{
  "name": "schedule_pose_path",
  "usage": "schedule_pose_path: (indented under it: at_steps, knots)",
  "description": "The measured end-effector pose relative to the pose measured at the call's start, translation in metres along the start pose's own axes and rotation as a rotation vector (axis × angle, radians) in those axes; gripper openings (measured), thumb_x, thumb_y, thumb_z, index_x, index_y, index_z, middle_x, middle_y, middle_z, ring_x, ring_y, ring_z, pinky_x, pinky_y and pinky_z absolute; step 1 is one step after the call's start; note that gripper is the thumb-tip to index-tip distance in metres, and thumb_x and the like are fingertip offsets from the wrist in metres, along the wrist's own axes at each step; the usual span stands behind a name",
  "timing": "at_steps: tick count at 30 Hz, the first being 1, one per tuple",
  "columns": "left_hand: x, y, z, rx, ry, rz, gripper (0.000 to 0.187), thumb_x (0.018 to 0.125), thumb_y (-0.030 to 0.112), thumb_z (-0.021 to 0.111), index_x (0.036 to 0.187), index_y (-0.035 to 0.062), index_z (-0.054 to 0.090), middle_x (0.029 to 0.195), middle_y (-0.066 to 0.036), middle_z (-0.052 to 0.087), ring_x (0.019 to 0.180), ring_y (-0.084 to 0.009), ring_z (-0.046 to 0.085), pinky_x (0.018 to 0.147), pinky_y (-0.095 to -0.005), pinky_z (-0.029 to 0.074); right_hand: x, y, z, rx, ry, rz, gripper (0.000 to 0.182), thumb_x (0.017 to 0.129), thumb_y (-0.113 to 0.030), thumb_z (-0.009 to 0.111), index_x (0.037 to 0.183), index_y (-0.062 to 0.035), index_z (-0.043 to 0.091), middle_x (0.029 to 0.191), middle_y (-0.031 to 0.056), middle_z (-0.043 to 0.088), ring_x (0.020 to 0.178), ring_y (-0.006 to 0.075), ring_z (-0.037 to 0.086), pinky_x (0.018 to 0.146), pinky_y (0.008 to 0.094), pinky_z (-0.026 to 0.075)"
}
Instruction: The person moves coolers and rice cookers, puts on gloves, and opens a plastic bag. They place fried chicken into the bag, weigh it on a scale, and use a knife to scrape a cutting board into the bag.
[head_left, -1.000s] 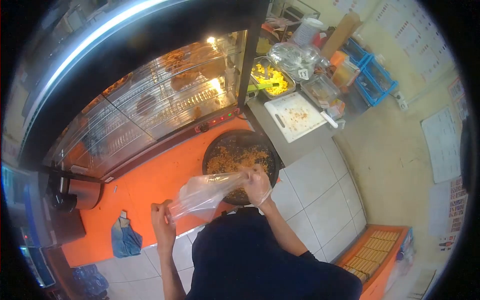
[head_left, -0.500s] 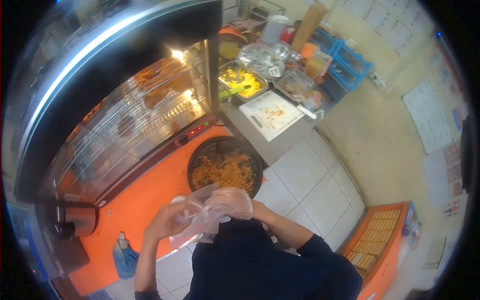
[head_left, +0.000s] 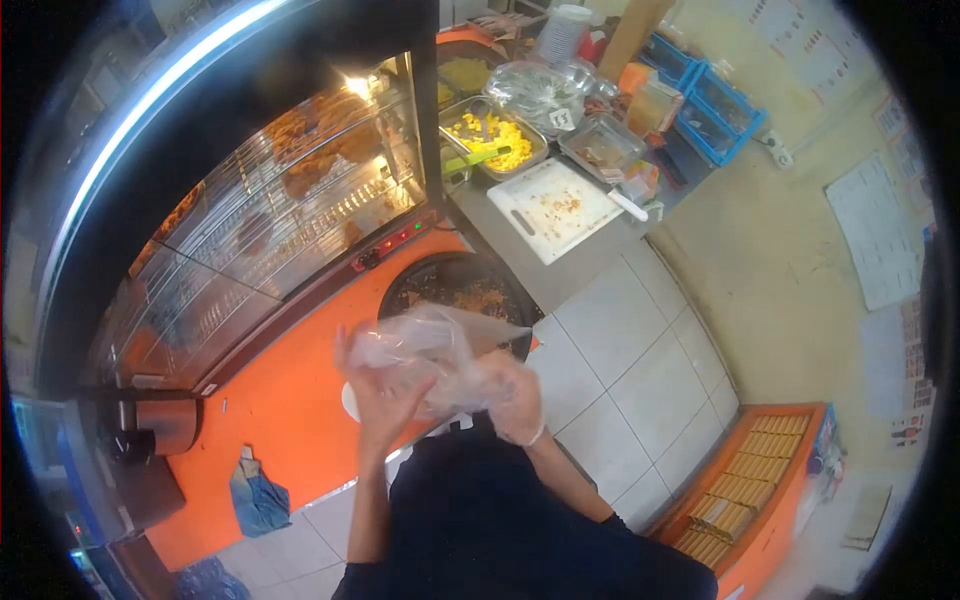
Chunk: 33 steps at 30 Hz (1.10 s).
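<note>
A clear plastic bag (head_left: 425,345) is spread between my two hands, over the near part of a round dark pan (head_left: 515,300) with orange-brown crumbly food. My left hand (head_left: 385,400) is bare, with its thumb and fingers apart against the bag's near left side. Clear plastic covers my right hand (head_left: 512,400), which has its fingers at the bag's right side; its fingertips are blurred, and their hold cannot be made out. Part of a white round object (head_left: 350,402) shows beside my left hand.
A lit glass food cabinet (head_left: 290,200) stands at the left. Behind the pan are a white cutting board (head_left: 555,208) with a knife (head_left: 628,206) and a tray of yellow pieces (head_left: 510,140). A blue cloth (head_left: 260,498) lies on the orange counter (head_left: 300,400).
The bag has been lifted and opened out wider, now covering much of the pan. My left hand has moved right and its fingers have spread. My right hand has shifted slightly right and down.
</note>
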<state>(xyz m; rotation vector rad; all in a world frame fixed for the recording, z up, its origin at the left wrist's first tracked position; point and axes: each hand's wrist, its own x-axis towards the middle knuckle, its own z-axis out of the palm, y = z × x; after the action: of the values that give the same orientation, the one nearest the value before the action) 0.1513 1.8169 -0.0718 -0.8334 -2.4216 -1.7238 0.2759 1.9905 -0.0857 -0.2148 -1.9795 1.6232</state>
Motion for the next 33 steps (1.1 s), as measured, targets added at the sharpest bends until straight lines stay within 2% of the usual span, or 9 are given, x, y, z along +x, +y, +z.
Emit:
schedule_pose_path:
  at_steps: [2,4,9,12,15,17,21,27,33]
  knots:
    - [-0.010,-0.031,0.013,-0.115,-0.002,-0.274,0.077,0.075,0.001,0.077,0.141,0.0102,0.038,0.122,-0.008,0.054,0.099,-0.0203,0.057,0.082,-0.0342,0.051,-0.004,-0.010,-0.003,0.037,-0.261,-0.018,0.019,0.087,-0.009,0.061,0.103,0.0010,0.062,0.093,0.0133,0.066,0.084,0.0242,0.063,0.079,0.0327,0.050]
    - [-0.011,-0.068,-0.015,0.098,-0.016,-0.540,0.063,0.073,-0.001,0.076,0.130,0.0083,0.052,0.120,-0.009,0.058,0.095,-0.0207,0.059,0.077,-0.0305,0.050,0.000,-0.001,-0.033,-0.085,0.197,0.094,0.018,0.088,-0.010,0.060,0.101,0.0025,0.062,0.090,0.0098,0.065,0.083,0.0195,0.062,0.079,0.0318,0.050]
    - [-0.008,-0.049,-0.061,0.608,0.200,-0.016,0.037,0.079,-0.005,0.066,0.114,0.0072,0.065,0.101,-0.009,0.067,0.082,-0.0266,0.064,0.070,-0.0314,0.051,-0.003,0.029,-0.022,-0.032,0.407,0.284,0.011,0.095,-0.007,0.055,0.098,0.0016,0.062,0.087,0.0091,0.063,0.075,0.0171,0.058,0.072,0.0294,0.048]
    - [0.002,-0.030,-0.058,0.661,0.077,0.247,0.034,0.080,-0.005,0.063,0.111,0.0093,0.067,0.103,-0.011,0.066,0.086,-0.0295,0.065,0.072,-0.0338,0.052,0.014,0.011,0.001,-0.240,-0.003,-0.083,0.009,0.090,-0.001,0.059,0.096,0.0014,0.065,0.082,0.0106,0.064,0.079,0.0223,0.062,0.072,0.0339,0.049]
    - [-0.012,-0.065,-0.076,0.367,0.104,-0.197,0.027,0.071,-0.007,0.065,0.096,0.0042,0.069,0.093,-0.012,0.064,0.093,-0.0315,0.063,0.076,-0.0374,0.049,0.030,0.035,-0.018,-0.431,-0.107,-0.082,0.019,0.084,0.000,0.064,0.102,-0.0029,0.069,0.089,0.0109,0.063,0.081,0.0253,0.061,0.073,0.0353,0.049]
    - [-0.012,-0.046,-0.093,0.700,0.077,-0.033,0.026,0.070,-0.006,0.063,0.092,0.0067,0.069,0.088,-0.011,0.063,0.087,-0.0312,0.061,0.075,-0.0386,0.048,0.036,0.046,-0.031,-0.436,-0.039,-0.027,0.029,0.081,-0.002,0.068,0.110,-0.0070,0.070,0.096,0.0104,0.061,0.080,0.0246,0.060,0.076,0.0349,0.049]
    - [-0.023,-0.024,-0.096,0.613,-0.114,0.339,0.015,0.066,-0.003,0.060,0.080,0.0044,0.062,0.074,-0.012,0.054,0.073,-0.0299,0.055,0.069,-0.0366,0.045,0.056,0.036,-0.011,-0.110,-0.825,0.153,0.037,0.082,-0.023,0.077,0.115,-0.0090,0.068,0.101,0.0116,0.063,0.087,0.0274,0.062,0.079,0.0380,0.049]
    - [-0.089,-0.022,-0.137,-0.400,-0.032,-0.451,0.003,0.071,0.002,0.055,0.073,0.0029,0.053,0.075,-0.004,0.053,0.075,-0.0176,0.052,0.065,-0.0302,0.041,0.077,0.205,-0.032,-0.907,-0.277,-0.344,0.053,0.083,-0.038,0.075,0.126,-0.0092,0.063,0.122,0.0243,0.057,0.112,0.0406,0.054,0.091,0.0469,0.046]
    - [-0.101,0.008,-0.128,-0.300,0.430,-0.637,0.015,0.079,0.007,0.057,0.093,0.0058,0.053,0.086,-0.001,0.053,0.078,-0.0112,0.050,0.066,-0.0274,0.041,0.050,0.216,0.009,-0.938,-0.692,-0.162,0.072,0.081,-0.066,0.063,0.136,-0.0208,0.056,0.139,0.0251,0.045,0.127,0.0431,0.043,0.103,0.0545,0.037]
